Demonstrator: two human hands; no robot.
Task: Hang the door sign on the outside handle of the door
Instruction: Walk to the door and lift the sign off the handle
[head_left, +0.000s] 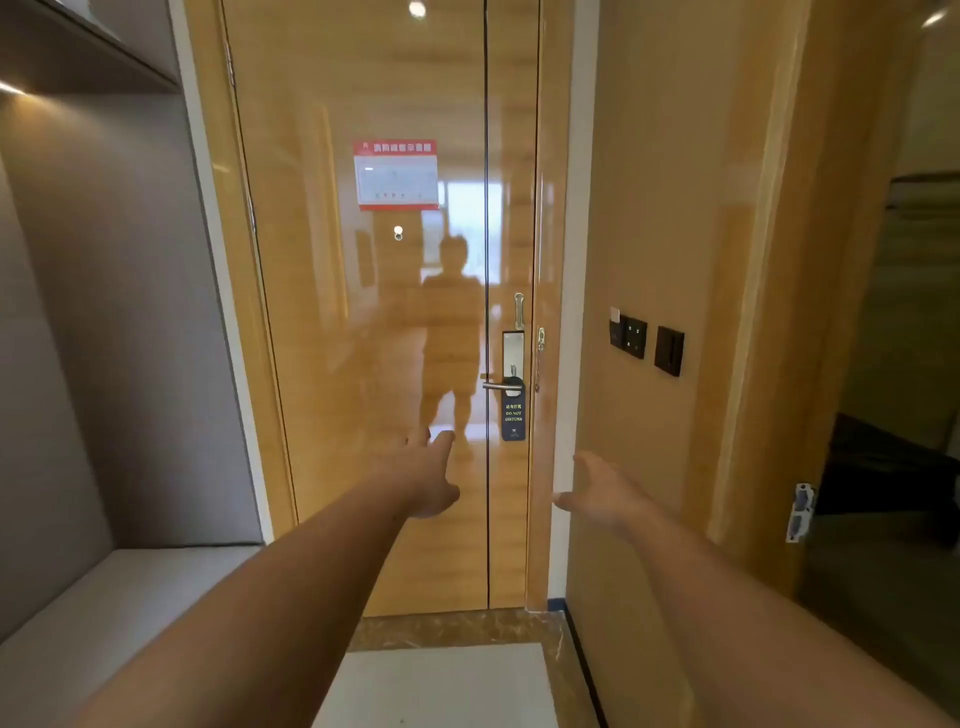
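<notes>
A dark blue "Do Not Disturb" door sign (513, 413) hangs from the silver lever handle (496, 386) on the inside of a glossy wooden door (363, 338), which stands shut. Both arms stretch forward toward the door. My left hand (423, 475) is open, fingers apart, below and left of the handle. To the lower right of the sign, my right hand (605, 491) is open too, in front of the door frame. Neither hand touches the sign or the handle.
A red and white evacuation notice (396, 174) is stuck on the door above a peephole (398, 232). A security chain latch (519, 310) sits above the handle plate. Dark wall switches (647, 340) are on the right wall. A grey padded bench (104, 597) fills the left.
</notes>
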